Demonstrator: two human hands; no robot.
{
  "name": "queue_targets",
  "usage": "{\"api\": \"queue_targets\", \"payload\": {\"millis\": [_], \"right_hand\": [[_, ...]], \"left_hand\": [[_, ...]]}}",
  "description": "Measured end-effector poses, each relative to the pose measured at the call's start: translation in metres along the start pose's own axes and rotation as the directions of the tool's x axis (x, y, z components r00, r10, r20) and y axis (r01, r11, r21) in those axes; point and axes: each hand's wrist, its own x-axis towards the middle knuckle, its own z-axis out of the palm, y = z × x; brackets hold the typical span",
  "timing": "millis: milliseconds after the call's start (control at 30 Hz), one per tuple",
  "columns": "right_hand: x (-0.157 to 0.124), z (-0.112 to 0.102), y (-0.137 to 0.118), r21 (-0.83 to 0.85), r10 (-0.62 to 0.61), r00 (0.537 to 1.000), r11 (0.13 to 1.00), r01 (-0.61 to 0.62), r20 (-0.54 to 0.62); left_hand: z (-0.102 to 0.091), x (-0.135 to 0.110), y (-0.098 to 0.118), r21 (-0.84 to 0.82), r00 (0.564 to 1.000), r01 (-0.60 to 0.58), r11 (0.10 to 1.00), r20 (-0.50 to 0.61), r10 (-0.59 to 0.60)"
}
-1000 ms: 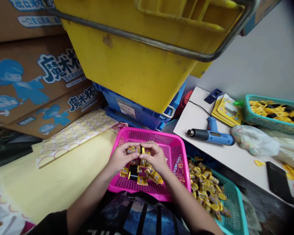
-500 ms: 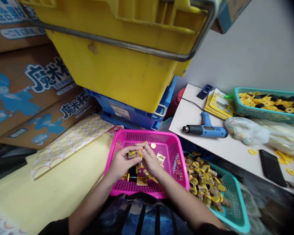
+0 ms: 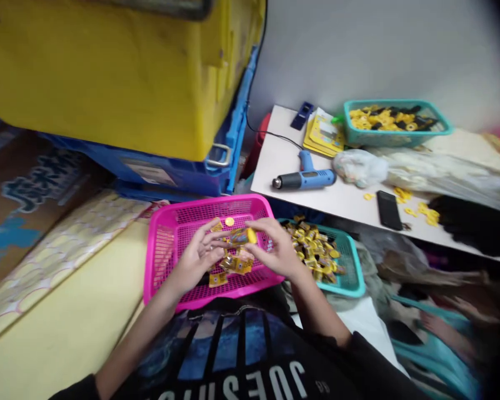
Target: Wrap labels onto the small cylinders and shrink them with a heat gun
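Observation:
Over the pink basket (image 3: 154, 261), a small tube in a printed yellow wrapper (image 3: 238, 238) with a round yellow cap is pinched at its capped end between the thumb and fingers of my right hand (image 3: 278, 248). My left hand (image 3: 196, 256) is beside the tube's other end with its fingers and thumb apart; whether the fingertips touch it I cannot tell. Below both hands, several printed yellow wrapped pieces (image 3: 219, 279) lie in the basket. A round yellow disc (image 3: 229, 221) rests near its far side.
A teal basket (image 3: 355, 266) of wrapped yellow pieces stands at the right. On the white table (image 3: 270, 155) are a blue heat gun (image 3: 312, 179), a phone (image 3: 389, 210) and another teal basket (image 3: 400, 139). A yellow bin (image 3: 108, 83) and blue crate (image 3: 183, 178) stack up at the left.
The view has swung to the right. My hands have moved apart, and the tube, held between both before, is now at my right fingers with its yellow cap showing.

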Motion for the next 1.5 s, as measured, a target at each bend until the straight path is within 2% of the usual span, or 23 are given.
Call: {"api": "queue_targets", "payload": {"millis": [67, 133, 167, 200, 233, 267, 333, 400, 433, 467, 533, 600, 700, 833, 900, 967, 1067, 1167, 1233, 1267, 1333, 1400, 1500], "right_hand": [[-0.026, -0.045, 0.008, -0.278, 0.164, 0.984, 0.944, -0.179, -0.076], [-0.056, -0.086, 0.018, -0.525, 0.373, 0.916, 0.755, -0.393, -0.149], [-0.069, -0.101, 0.023, -0.618, 0.448, 0.875, 0.640, -0.457, -0.184], [-0.079, -0.112, 0.029, -0.681, 0.494, 0.842, 0.540, -0.494, -0.218], [-0.085, -0.116, 0.034, -0.711, 0.515, 0.827, 0.494, -0.500, -0.223], [-0.085, -0.115, 0.037, -0.718, 0.515, 0.830, 0.493, -0.491, -0.214], [-0.072, -0.096, 0.037, -0.666, 0.476, 0.870, 0.609, -0.431, -0.128], [-0.044, -0.063, 0.030, -0.570, 0.429, 0.903, 0.749, -0.339, 0.026], [-0.028, -0.043, 0.028, -0.538, 0.424, 0.896, 0.789, -0.295, 0.130], [-0.013, -0.024, 0.027, -0.534, 0.438, 0.866, 0.805, -0.259, 0.240], [0.012, 0.010, 0.032, -0.608, 0.517, 0.763, 0.766, -0.210, 0.388], [0.026, 0.035, 0.045, -0.687, 0.598, 0.694, 0.697, -0.204, 0.401], [0.031, 0.058, 0.067, -0.753, 0.677, 0.645, 0.616, -0.231, 0.356], [0.027, 0.071, 0.085, -0.776, 0.718, 0.611, 0.577, -0.255, 0.334], [0.028, 0.072, 0.090, -0.771, 0.717, 0.619, 0.578, -0.268, 0.322], [0.030, 0.070, 0.093, -0.752, 0.695, 0.647, 0.598, -0.278, 0.313], [0.033, 0.066, 0.089, -0.680, 0.599, 0.747, 0.678, -0.279, 0.290], [0.032, 0.062, 0.071, -0.571, 0.455, 0.853, 0.783, -0.247, 0.256], [0.029, 0.062, 0.053, -0.460, 0.308, 0.914, 0.873, -0.162, 0.264], [0.027, 0.062, 0.045, -0.377, 0.186, 0.944, 0.923, -0.073, 0.272], [0.023, 0.062, 0.030, -0.206, -0.103, 0.960, 0.966, 0.159, 0.259], [0.019, 0.064, 0.022, -0.134, -0.288, 0.938, 0.939, 0.316, 0.196], [0.013, 0.064, 0.019, -0.208, -0.278, 0.958, 0.935, 0.286, 0.069]], "left_hand": [[-0.002, 0.003, -0.005, 0.069, 0.998, 0.050, 0.996, -0.036, -0.047], [-0.008, 0.006, -0.010, 0.111, 0.990, 0.098, 0.989, -0.113, -0.085], [-0.012, 0.007, -0.012, 0.120, 0.985, 0.113, 0.986, -0.144, -0.096], [-0.016, 0.008, -0.012, 0.128, 0.981, 0.117, 0.985, -0.169, -0.095], [-0.020, 0.008, -0.011, 0.138, 0.978, 0.109, 0.984, -0.192, -0.082], [-0.024, 0.009, -0.010, 0.151, 0.976, 0.095, 0.984, -0.210, -0.062], [-0.030, 0.009, -0.006, 0.176, 0.970, 0.064, 0.982, -0.242, -0.020], [-0.035, 0.009, -0.002, 0.199, 0.962, 0.052, 0.979, -0.273, 0.004], [-0.037, 0.008, -0.001, 0.209, 0.958, 0.052, 0.977, -0.285, 0.010], [-0.039, 0.007, -0.001, 0.217, 0.956, 0.054, 0.975, -0.293, 0.012], [-0.044, 0.004, -0.003, 0.227, 0.954, 0.062, 0.972, -0.299, 0.009], [-0.048, 0.001, -0.008, 0.230, 0.956, 0.079, 0.970, -0.292, -0.008], [-0.055, -0.001, -0.017, 0.221, 0.960, 0.100, 0.970, -0.277, -0.036], [-0.058, 0.003, -0.022, 0.224, 0.963, 0.106, 0.969, -0.264, -0.044], [-0.058, 0.006, -0.022, 0.234, 0.967, 0.104, 0.967, -0.253, -0.043], [-0.057, 0.009, -0.021, 0.248, 0.970, 0.107, 0.963, -0.238, -0.047], [-0.059, 0.008, -0.021, 0.260, 0.970, 0.109, 0.959, -0.239, -0.046], [-0.057, 0.005, -0.021, 0.201, 0.964, 0.117, 0.973, -0.258, -0.063], [-0.050, 0.002, -0.020, 0.068, 0.970, 0.127, 0.990, -0.217, -0.110], [-0.044, 0.002, -0.019, -0.023, 0.976, 0.133, 0.991, -0.173, -0.135], [-0.032, 0.002, -0.016, -0.190, 0.984, 0.134, 0.973, -0.091, -0.153], [-0.022, 0.005, -0.014, -0.272, 0.986, 0.113, 0.956, -0.090, -0.142], [-0.014, 0.009, -0.013, -0.266, 0.979, 0.086, 0.960, -0.155, -0.130]]}}
